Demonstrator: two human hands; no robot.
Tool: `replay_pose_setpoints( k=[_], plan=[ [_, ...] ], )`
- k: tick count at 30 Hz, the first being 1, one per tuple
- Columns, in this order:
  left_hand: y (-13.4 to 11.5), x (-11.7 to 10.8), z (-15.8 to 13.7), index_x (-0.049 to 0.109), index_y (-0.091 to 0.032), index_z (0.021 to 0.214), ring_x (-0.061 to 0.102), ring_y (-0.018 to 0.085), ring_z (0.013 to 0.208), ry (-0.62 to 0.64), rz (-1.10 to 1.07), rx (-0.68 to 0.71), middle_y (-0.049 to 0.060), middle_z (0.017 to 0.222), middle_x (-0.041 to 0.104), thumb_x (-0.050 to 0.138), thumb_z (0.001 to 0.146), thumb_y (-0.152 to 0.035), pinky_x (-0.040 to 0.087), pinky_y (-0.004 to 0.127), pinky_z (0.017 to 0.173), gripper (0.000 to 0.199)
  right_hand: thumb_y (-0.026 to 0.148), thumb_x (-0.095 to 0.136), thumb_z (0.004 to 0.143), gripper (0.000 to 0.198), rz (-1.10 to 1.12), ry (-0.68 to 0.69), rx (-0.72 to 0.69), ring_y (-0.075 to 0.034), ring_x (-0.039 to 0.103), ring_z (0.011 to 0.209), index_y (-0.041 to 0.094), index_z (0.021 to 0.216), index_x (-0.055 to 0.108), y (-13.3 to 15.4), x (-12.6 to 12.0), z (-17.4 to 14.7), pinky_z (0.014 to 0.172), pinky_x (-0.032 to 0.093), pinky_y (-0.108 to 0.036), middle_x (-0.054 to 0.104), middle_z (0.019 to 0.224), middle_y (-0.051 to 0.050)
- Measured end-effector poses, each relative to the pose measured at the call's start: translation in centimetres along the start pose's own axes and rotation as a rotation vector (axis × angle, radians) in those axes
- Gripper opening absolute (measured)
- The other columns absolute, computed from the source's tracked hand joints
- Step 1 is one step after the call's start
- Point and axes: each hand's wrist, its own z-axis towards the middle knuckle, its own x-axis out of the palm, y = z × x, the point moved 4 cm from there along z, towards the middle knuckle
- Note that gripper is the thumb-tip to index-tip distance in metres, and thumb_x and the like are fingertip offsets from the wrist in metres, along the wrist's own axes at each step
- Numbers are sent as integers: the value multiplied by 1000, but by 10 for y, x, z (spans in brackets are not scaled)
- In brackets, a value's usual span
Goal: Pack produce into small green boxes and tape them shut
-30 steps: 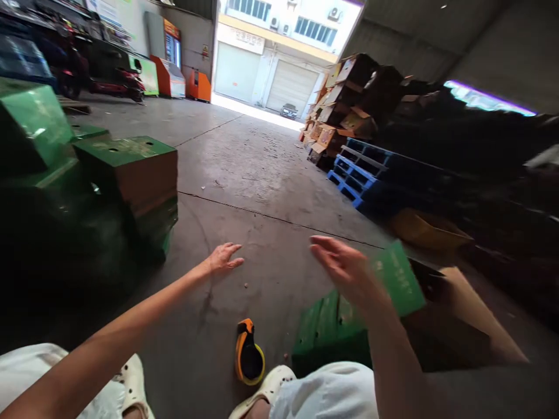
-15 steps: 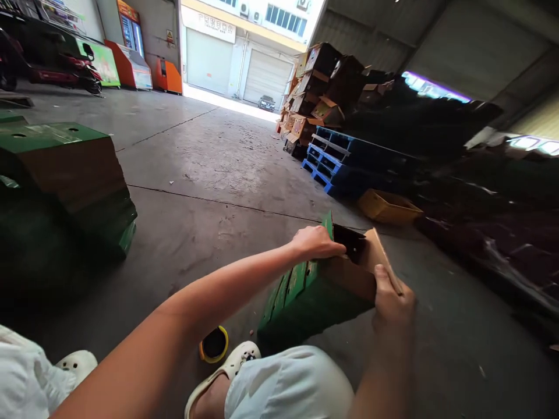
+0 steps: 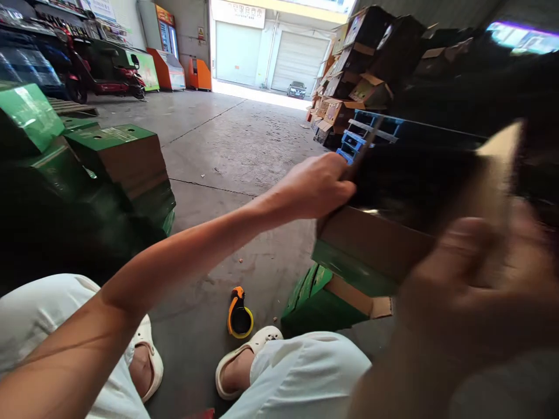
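Note:
An open-topped cardboard box, brown above and green below, is held up in front of me on the right. Its inside is dark. My left hand is closed on the near left edge of the box. At the opposite side, my right hand, blurred, grips the pale upright cardboard wall. Beneath the raised box, more green cardboard boxes stand packed together on the floor. An orange tape dispenser with a yellow rim lies on the floor by my shoe.
Green boxes are stacked to my left. Blue pallets and a tall pile of cardboard boxes stand ahead on the right. A red scooter is parked at the far left, near an orange cabinet.
Both hands have raised the box up and to the right, away from the other green boxes below. It now appears larger and nearer. My view has turned slightly left.

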Motion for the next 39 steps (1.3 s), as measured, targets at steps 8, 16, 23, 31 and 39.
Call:
replay_pose_setpoints(
  k=[8, 16, 23, 31, 39],
  plan=[
    [204, -40, -107, 78, -14, 83, 70, 22, 86, 36, 404, -342, 6, 82, 77, 52, 87, -16, 50, 28, 77, 26, 60, 29, 108, 74, 633, 522, 312, -38, 66, 131, 13, 161, 50, 91, 171, -151, 108, 51, -48, 62, 152, -21],
    [389, 47, -245, 81, -28, 106, 72, 30, 118, 295, 236, -692, 7, 116, 82, 58, 90, -23, 49, 33, 101, 28, 72, 29, 100, 93, 725, 977, 688, -31, 32, 161, 13, 172, 20, 102, 253, -416, 129, 32, -47, 35, 172, -15],
    [478, 59, -316, 76, -22, 130, 68, 28, 126, 121, -236, -873, 5, 126, 80, 60, 94, -41, 47, 33, 111, 44, 41, 37, 103, 63, 344, 1071, 357, -36, 7, 166, 10, 154, 57, 88, 315, -400, 131, 10, -64, 37, 171, -18],
    [479, 70, -390, 61, -20, 149, 58, 30, 141, -455, -181, -1432, 15, 141, 70, 57, 94, -25, 51, 38, 111, 56, 34, 44, 106, 42, 10, 1496, 189, -29, 72, 121, 25, 128, 79, 76, 355, -368, 101, 51, -36, 78, 128, -14],
    [479, 104, -415, 56, -23, 151, 73, 21, 97, -340, -646, -1459, 11, 126, 75, 92, 75, -48, 56, 21, 65, 87, 51, 64, 99, 40, -150, 1586, 153, -35, 74, 117, 18, 117, 77, 63, 328, -388, 91, 53, -38, 76, 124, -21]
  ],
)
